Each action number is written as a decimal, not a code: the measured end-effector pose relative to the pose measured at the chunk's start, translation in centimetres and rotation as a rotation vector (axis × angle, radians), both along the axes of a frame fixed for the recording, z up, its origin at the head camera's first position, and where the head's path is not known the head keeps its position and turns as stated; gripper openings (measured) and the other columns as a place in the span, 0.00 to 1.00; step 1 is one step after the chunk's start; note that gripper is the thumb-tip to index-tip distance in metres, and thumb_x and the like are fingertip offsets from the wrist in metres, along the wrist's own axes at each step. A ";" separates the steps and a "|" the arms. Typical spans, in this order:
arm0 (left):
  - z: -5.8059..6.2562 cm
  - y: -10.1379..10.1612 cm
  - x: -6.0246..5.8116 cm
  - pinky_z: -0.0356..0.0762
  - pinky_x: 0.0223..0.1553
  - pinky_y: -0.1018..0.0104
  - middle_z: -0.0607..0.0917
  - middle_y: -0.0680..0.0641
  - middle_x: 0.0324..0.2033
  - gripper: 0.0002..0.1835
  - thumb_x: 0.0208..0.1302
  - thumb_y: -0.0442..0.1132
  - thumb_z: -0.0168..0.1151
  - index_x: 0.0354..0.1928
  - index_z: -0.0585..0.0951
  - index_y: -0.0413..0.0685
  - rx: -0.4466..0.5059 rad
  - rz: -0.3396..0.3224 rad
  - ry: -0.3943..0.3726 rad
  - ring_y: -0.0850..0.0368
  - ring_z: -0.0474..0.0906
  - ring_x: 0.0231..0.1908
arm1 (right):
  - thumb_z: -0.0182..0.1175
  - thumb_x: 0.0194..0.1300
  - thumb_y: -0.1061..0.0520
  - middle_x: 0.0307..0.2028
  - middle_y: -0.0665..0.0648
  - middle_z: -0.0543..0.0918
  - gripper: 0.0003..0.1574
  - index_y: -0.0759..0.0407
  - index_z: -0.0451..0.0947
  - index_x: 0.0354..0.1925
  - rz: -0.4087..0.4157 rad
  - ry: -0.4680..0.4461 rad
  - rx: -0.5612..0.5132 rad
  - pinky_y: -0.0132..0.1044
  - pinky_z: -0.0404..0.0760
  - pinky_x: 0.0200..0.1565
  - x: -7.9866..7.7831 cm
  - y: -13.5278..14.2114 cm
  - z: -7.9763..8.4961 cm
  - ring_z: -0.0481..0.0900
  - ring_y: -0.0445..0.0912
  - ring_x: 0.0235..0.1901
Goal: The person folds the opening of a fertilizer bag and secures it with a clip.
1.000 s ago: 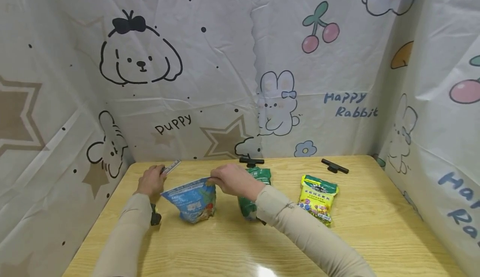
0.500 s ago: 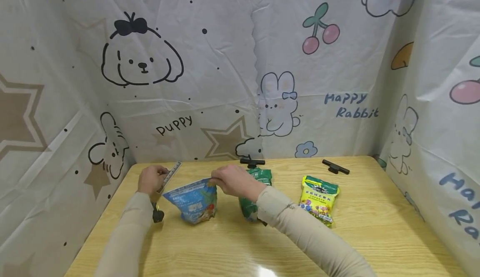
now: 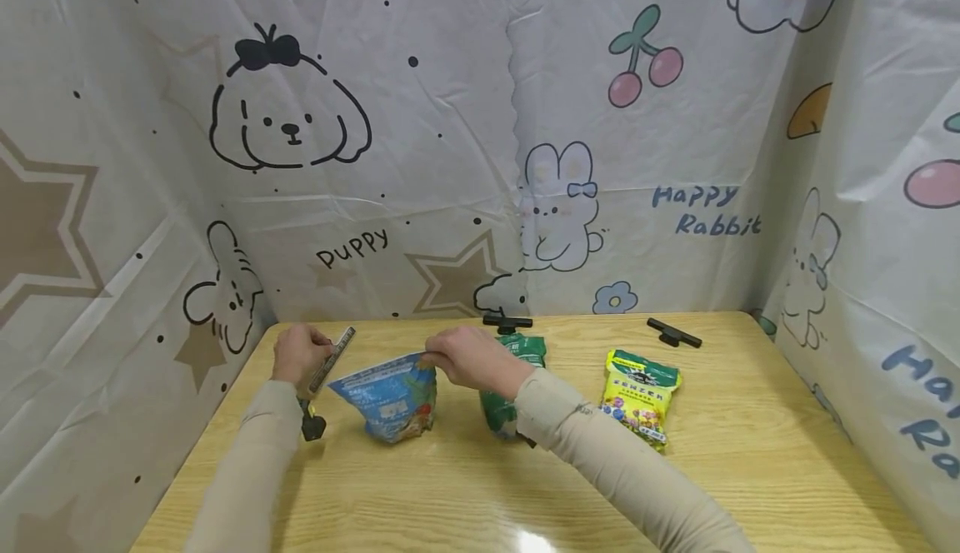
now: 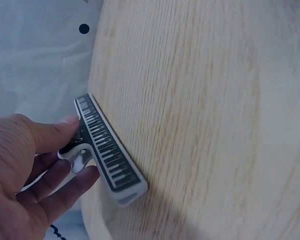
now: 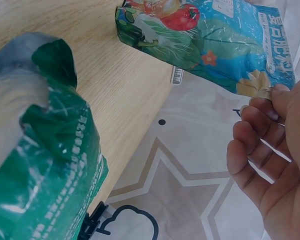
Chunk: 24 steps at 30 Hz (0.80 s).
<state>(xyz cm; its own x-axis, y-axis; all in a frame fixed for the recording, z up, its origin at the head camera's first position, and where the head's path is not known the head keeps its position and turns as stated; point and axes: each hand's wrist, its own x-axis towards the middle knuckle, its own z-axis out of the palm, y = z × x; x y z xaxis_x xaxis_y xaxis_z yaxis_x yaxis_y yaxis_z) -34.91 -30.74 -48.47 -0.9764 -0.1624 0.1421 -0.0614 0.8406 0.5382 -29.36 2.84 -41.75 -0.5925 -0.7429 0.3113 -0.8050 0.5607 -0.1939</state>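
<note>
Clip [image 4: 106, 145] in left hand [image 3: 297, 356] near table edge [image 3: 390, 324]; bag [image 3: 390, 403] gap narrow.

A yellow-and-green packet [image 3: 641, 399] lies on the wooden table [image 3: 750, 420] before a cartoon-printed white curtain [image 3: 450, 153].

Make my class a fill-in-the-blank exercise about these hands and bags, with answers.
The bag pinched by the right hand is mostly ____.
The left hand holds a clip printed with piano ____.
On the table, the rightmost bag is green and ____.
From left to right, the green bag comes ____ the other two.

Answers: blue; keys; yellow; between.
</note>
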 end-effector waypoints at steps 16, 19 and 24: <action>2.9 -1.6 1.5 0.80 0.38 0.48 0.89 0.34 0.34 0.12 0.58 0.33 0.73 0.42 0.86 0.33 -0.054 -0.026 0.194 0.41 0.84 0.34 | 0.54 0.78 0.51 0.20 0.46 0.71 0.18 0.50 0.74 0.28 0.009 -0.022 -0.014 0.26 0.60 0.25 0.2 -0.1 0.4 0.62 0.36 0.19; 3.6 -1.7 1.8 0.80 0.38 0.50 0.89 0.33 0.36 0.11 0.61 0.34 0.71 0.42 0.87 0.33 -0.059 -0.024 0.171 0.41 0.85 0.36 | 0.54 0.78 0.51 0.20 0.46 0.71 0.18 0.50 0.74 0.28 0.008 -0.024 -0.006 0.26 0.59 0.24 0.3 -0.2 0.4 0.62 0.36 0.18; 4.6 -1.5 2.8 0.73 0.33 0.60 0.88 0.33 0.37 0.10 0.65 0.35 0.68 0.42 0.87 0.33 -0.051 -0.027 0.197 0.43 0.81 0.36 | 0.53 0.79 0.51 0.20 0.46 0.72 0.17 0.49 0.74 0.28 0.001 -0.034 0.009 0.27 0.59 0.24 0.4 -0.3 0.4 0.62 0.36 0.18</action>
<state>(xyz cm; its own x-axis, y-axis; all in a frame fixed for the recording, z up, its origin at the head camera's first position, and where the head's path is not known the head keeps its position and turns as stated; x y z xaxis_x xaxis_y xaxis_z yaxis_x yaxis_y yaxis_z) -32.15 -32.26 -43.83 -0.9330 -0.1239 0.3378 0.0637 0.8672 0.4939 -29.01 2.56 -41.36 -0.6016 -0.7465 0.2844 -0.7988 0.5615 -0.2158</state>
